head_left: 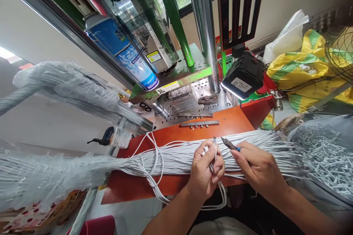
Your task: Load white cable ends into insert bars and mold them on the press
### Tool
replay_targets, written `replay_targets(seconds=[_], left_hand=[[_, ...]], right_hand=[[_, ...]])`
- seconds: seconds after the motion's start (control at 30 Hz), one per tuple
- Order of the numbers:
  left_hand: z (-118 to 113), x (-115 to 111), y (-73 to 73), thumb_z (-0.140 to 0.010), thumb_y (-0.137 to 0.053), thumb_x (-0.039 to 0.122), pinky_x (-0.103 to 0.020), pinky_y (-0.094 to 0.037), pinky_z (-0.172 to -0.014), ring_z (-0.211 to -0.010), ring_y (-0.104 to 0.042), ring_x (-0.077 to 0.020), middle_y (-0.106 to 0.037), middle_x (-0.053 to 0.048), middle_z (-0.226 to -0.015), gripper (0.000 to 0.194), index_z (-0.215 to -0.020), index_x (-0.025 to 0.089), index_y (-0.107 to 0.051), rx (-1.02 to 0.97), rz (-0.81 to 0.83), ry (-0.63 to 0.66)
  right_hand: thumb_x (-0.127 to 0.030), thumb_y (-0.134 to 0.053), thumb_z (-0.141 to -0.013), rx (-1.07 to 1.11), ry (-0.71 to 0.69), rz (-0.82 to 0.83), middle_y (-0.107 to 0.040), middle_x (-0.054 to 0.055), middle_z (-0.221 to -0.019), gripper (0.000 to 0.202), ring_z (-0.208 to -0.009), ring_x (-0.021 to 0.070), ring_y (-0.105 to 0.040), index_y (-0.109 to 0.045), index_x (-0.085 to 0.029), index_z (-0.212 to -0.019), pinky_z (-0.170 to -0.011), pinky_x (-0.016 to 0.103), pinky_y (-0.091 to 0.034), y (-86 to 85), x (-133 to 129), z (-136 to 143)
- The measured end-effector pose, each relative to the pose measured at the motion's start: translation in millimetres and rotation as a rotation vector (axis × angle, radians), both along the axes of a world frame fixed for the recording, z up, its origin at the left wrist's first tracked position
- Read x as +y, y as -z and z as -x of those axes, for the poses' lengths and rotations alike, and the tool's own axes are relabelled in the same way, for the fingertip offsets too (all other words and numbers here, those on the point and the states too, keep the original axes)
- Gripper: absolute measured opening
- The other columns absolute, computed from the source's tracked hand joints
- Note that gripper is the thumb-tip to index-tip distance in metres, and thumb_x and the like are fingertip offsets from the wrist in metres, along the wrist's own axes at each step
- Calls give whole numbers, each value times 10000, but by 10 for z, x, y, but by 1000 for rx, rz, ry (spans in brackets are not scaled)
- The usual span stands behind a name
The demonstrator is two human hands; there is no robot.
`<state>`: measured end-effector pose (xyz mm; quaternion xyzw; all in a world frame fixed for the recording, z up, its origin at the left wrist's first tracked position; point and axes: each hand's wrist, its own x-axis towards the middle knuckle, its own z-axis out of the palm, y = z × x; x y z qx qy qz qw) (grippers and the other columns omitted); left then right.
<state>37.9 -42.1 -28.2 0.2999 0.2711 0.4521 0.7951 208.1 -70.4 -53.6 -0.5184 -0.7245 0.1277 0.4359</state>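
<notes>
My left hand (207,167) is closed round several white cables (222,195), whose loops hang below the fist. One cable end with a small grey tip (214,140) sticks up above the thumb. To its right, my right hand (257,163) grips a pair of cutting pliers (230,144) with blue on the handles. The dark jaws point up and left, a short way from the grey tip and apart from it. Under both hands, a thick bundle of white cables (176,154) lies across the orange table (118,187).
Behind the table stands a press with a metal plate (193,99), holding two metal bars (200,123) in front. A spray can (124,55) hangs above. A black lamp (244,75) is at right, near yellow-green sacks (303,69) and a bag of white offcuts (331,161). Plastic-wrapped cables (55,176) extend left.
</notes>
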Motion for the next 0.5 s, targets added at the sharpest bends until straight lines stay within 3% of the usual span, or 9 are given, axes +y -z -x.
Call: replay_targets(seconds=[0.13, 0.3, 0.5], left_hand=[[-9, -18, 16, -1055, -495, 322, -106, -223, -322, -329, -257, -31, -409, 78, -507, 225, -881, 183, -524, -13, -9, -10], [-8, -39, 56, -1056, -498, 329, -106, -223, -319, -323, -262, -32, -417, 79, -504, 219, -899, 182, -537, -33, -26, 5], [-3, -35, 64, -1036, -558, 363, -108, -230, -314, -320, -259, -33, -425, 84, -500, 224, -892, 194, -528, -11, -35, -9]], right_hand=[[-274, -512, -1065, -43, 47, -27, -590, 43, -911, 306, -826, 157, -559, -541, -194, -771, -723, 293, -375, -8, -24, 21], [-275, -556, -1042, -151, 90, -137, -627, 95, -1068, 294, -954, 204, -587, -533, -183, -764, -793, 314, -399, -9, -22, 50], [-265, -553, -1046, -133, 36, -123, -516, 11, -736, 356, -685, 140, -489, -486, -199, -703, -643, 294, -327, -22, 8, 44]])
